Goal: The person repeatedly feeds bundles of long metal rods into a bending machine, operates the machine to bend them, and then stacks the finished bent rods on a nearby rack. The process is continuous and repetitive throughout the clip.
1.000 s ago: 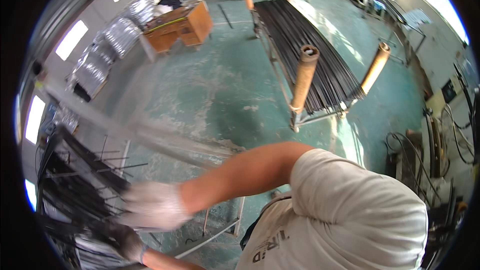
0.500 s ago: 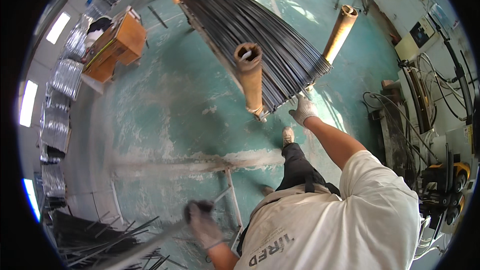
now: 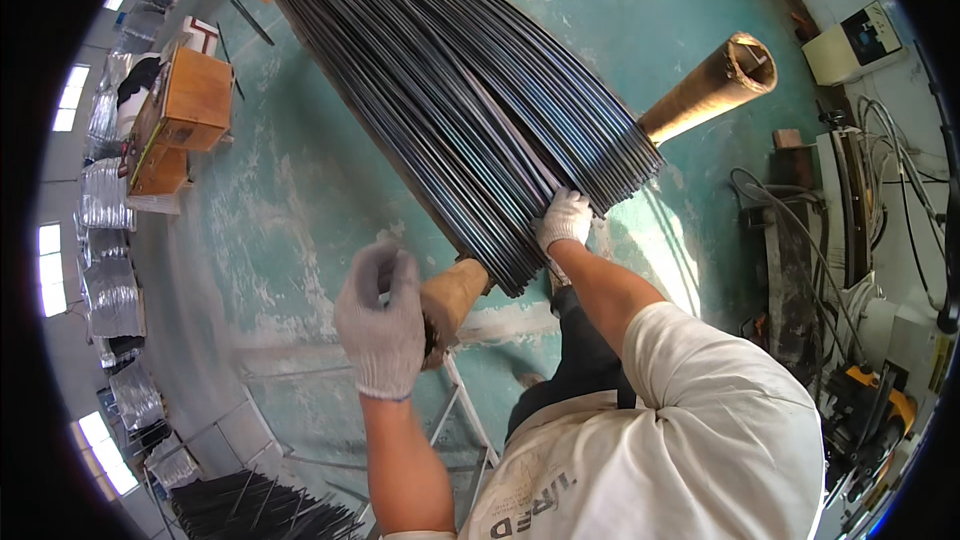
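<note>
Long, thin black rods (image 3: 430, 90) lie side by side in a broad layer on a rack, their near ends reaching toward me. My right hand (image 3: 566, 219), in a pale knit glove, is closed around rod ends at the near edge; how many it grips is hidden. To the left, my left hand (image 3: 381, 315) is raised in a grey-palmed glove. Its fingers curl loosely, with a gap inside the curl and nothing visible in it. Just beside and behind that hand is a brown cardboard tube (image 3: 456, 292) at the rack's near left corner.
Another cardboard tube (image 3: 708, 88) slants up at the rack's right corner. A wooden cabinet (image 3: 195, 100) stands at left. More dark rods (image 3: 255, 505) lie at lower left near a pale metal frame (image 3: 462, 410). Hoses and equipment (image 3: 845, 230) line the right wall.
My left hand has come up and forward from low at left, beside the near tube. My right hand has shifted left along the rod ends. The rack now appears closer.
</note>
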{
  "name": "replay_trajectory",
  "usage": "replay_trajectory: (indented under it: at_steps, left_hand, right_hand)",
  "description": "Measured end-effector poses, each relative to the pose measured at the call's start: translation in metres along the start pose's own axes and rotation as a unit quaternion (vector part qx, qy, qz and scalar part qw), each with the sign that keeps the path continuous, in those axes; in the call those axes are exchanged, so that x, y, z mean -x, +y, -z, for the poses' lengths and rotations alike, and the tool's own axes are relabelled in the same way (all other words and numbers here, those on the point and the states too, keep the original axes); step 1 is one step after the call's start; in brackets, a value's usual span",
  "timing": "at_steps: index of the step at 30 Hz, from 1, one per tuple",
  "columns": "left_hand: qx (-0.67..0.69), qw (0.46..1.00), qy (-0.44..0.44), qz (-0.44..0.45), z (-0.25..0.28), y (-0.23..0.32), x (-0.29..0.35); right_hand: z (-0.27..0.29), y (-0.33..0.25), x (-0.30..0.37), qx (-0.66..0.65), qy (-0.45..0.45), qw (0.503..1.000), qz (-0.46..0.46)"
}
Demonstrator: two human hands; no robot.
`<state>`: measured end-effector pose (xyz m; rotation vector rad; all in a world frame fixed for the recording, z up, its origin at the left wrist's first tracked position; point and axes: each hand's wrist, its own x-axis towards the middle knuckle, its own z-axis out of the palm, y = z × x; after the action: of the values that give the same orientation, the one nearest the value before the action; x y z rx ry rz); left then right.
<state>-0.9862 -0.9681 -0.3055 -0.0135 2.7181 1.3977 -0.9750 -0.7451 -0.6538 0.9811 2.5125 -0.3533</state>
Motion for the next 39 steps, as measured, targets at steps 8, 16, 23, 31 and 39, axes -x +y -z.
replay_trajectory:
  at_steps: [8, 16, 23, 31, 39]
  left_hand:
    - [-0.026, 0.998, 0.045, 0.046, 0.003, -0.010, -0.017]
    - [-0.106, 0.994, 0.017, 0.011, 0.005, -0.006, -0.019]
    - [-0.083, 0.996, 0.025, -0.006, 0.007, -0.012, -0.013]
    - [-0.005, 0.971, 0.104, -0.214, 0.002, -0.021, 0.027]
    - [0.155, 0.945, -0.243, -0.152, -0.059, -0.027, 0.113]
  right_hand:
    - [0.036, 0.019, -0.037, -0.096, -0.135, 0.984, 0.069]
    - [0.070, 0.033, -0.056, -0.110, -0.211, 0.970, 0.041]
    - [0.085, 0.040, -0.049, -0.081, -0.194, 0.975, 0.072]
    - [0.109, 0.042, -0.014, -0.329, -0.282, 0.900, 0.045]
    - [0.109, 0.093, 0.088, -0.212, -0.152, 0.963, 0.070]
